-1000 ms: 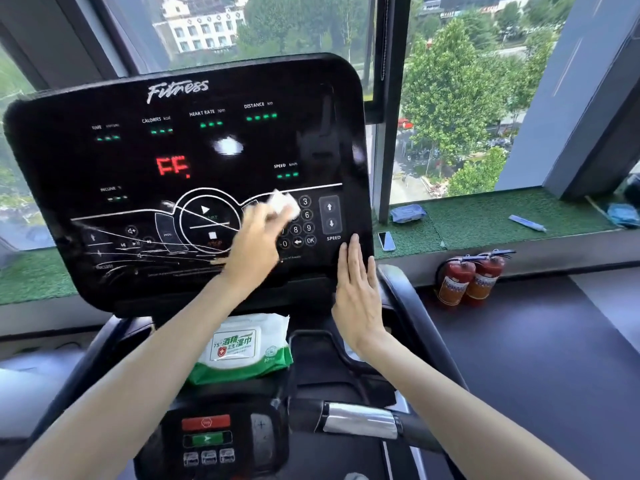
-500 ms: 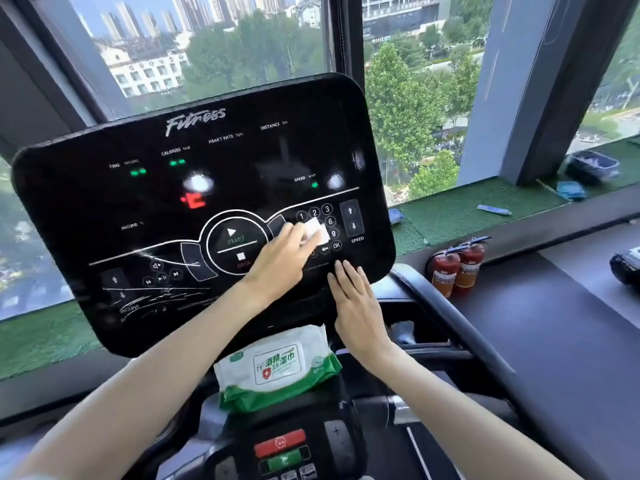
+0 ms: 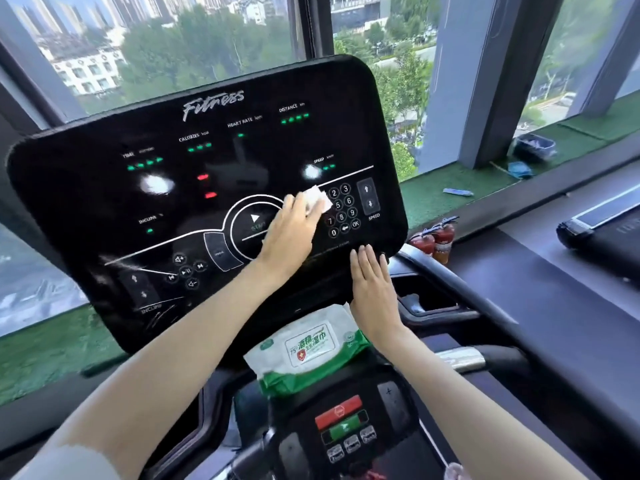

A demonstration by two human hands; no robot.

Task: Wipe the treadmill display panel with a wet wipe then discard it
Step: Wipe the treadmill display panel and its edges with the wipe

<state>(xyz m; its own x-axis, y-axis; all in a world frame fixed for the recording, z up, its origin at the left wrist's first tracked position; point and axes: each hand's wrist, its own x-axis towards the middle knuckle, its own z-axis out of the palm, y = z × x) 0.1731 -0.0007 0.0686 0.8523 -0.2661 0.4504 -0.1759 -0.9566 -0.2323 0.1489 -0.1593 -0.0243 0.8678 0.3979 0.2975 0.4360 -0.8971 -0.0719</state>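
My left grip (image 3: 294, 225) is pressing the wipe (image 3: 317, 199) flat against the panel (image 3: 242, 161), the wipe lying under and just past my straight fingertips. Soft, light and damp, it is probably bunching easily, so I'm pinning its middle. My right grip (image 3: 372, 289) is resting spread just below, on the panel's edge.

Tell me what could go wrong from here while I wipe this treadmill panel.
1. The display panel is lit, and the left hand presses the wet wipe between the start button and the number keypad; a press might trigger a start or change speed.
2. The right hand rests flat on the panel's lower edge above the wipes pack; a slip could knock the pack off.
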